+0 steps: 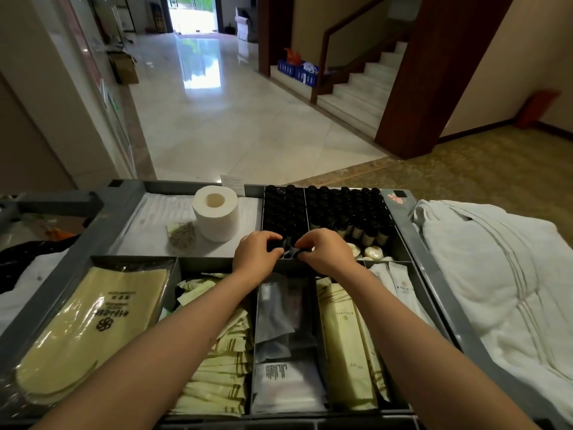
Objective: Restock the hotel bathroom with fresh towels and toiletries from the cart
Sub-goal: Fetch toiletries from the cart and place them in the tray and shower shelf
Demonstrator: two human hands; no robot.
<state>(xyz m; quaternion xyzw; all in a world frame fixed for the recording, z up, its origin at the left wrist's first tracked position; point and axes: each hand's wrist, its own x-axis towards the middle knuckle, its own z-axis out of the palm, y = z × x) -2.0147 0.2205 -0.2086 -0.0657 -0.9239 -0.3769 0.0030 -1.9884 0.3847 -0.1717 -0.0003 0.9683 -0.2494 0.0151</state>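
Evidently early in the job, judging from the tray alone; standing at the cart [130,193] in a corridor, with no bathroom in view. At far left, bagged slippers [90,330] lying flat in their own compartment; next to them, a heap of pale yellow sachets [217,367]; behind these, on a white liner, a toilet roll [217,217] standing upright with a small clear packet [181,234] just beside it. In the middle, left hand [255,252] and right hand [325,252] close together at the front row of the small black-capped bottles [325,209], fingers of each curled and pinching something dark there, seemingly a bottle or its cap; hard to tell whether two bottles or one between both. Below the wrists, grey pouches [279,321] and long pale packets [344,336] in neighbouring compartments; right of the hands, wrapped soaps [373,252] and white sachets [400,287]. At far right, a heap of white towels [496,274] against the cart's edge, not yet taken. Nothing delivered so far, as far as visible; in hand, picking out toiletries; left to do, gathering the rest, taking towels, carrying all to the bathroom and setting it out.
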